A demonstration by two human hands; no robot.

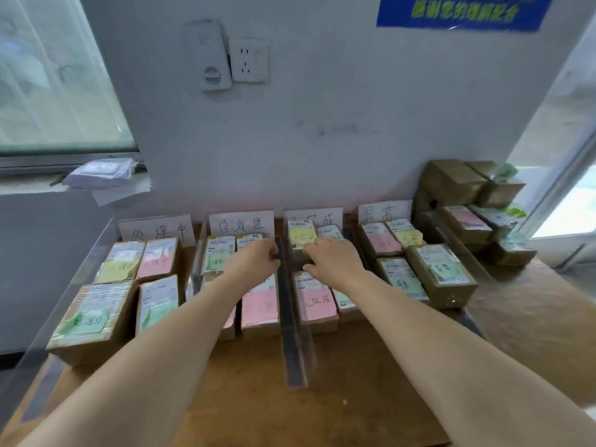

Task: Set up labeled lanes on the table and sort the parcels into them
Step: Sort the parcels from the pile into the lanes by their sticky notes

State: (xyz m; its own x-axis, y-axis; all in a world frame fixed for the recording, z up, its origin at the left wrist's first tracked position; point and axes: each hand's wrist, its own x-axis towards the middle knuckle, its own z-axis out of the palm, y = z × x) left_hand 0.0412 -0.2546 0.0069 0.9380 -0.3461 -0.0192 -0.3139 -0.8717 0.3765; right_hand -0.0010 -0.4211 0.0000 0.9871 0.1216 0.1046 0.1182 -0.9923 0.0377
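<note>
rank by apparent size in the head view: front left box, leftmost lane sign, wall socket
1. front left box, though nearest the camera.
2. leftmost lane sign and wall socket look about alike, so unranked.

four lane labels (241, 223), four parcels (96, 314) in each lane, sixteen parcels in all.

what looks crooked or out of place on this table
The front right parcel below the rightmost sign sits turned at an angle, while the rest lie roughly square to the middle divider, whose far end the left hand appears to grip. Nothing looks spilled or damaged.
</note>
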